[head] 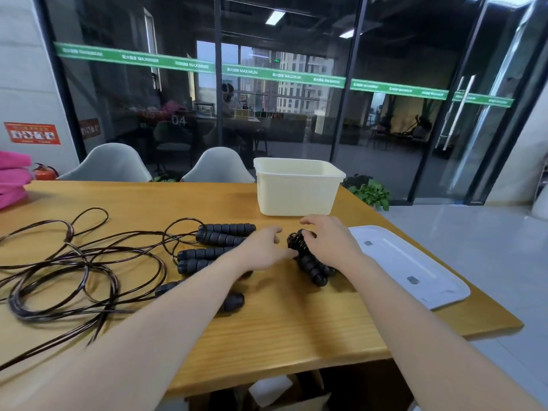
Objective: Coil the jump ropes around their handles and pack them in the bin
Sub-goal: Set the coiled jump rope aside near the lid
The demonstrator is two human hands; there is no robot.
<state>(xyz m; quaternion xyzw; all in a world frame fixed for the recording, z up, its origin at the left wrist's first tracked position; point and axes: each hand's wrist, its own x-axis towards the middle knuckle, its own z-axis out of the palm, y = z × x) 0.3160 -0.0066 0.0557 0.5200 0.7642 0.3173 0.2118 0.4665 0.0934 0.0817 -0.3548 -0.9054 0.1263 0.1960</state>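
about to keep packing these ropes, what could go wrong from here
1. The coiled rope under the right hand has nothing visibly securing its wraps; they may spring loose on the way to the bin.
2. The loose ropes lie overlapped on the table; pulling one pair of handles may drag the others.

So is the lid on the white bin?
No, the bin stands open at the far side of the table, and the lid lies flat on the table to its right.

Two grey chairs (pixel 160 167) stand behind the wooden table (pixel 281 315). A white lid (pixel 415 268) lies on its right end. Pink cloth (pixel 12 179) sits far left.
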